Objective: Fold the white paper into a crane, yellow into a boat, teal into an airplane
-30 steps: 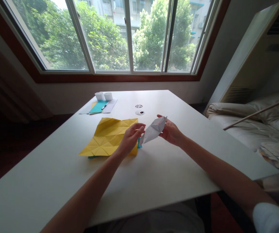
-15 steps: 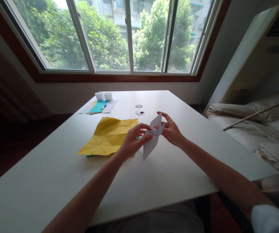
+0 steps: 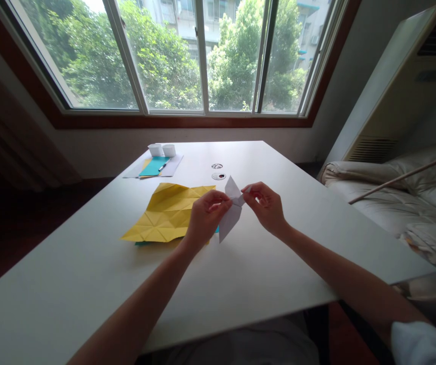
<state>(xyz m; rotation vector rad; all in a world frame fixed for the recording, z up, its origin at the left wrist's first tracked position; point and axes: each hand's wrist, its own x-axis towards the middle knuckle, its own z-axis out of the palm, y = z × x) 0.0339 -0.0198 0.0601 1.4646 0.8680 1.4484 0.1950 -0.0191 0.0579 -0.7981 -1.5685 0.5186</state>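
I hold a small white folded paper model point(image 3: 231, 210) in the air above the white tabletop point(image 3: 240, 274), just to the right of the creased yellow square sheet of paper point(image 3: 170, 213). My left hand point(image 3: 204, 218) pinches its left side between thumb and fingertips; my right hand point(image 3: 267, 205) pinches a thin flap at its right side. Both sets of fingers are closed on the paper. One point stands up and a longer point hangs down toward the table.

Judging by the many layers and sharp points, the folding looks well along. The shape is not yet recognisable, so shaping remains. The yellow sheet lies flat, pre-creased but unfolded, with a teal sheet point(image 3: 142, 244) peeking from under it.
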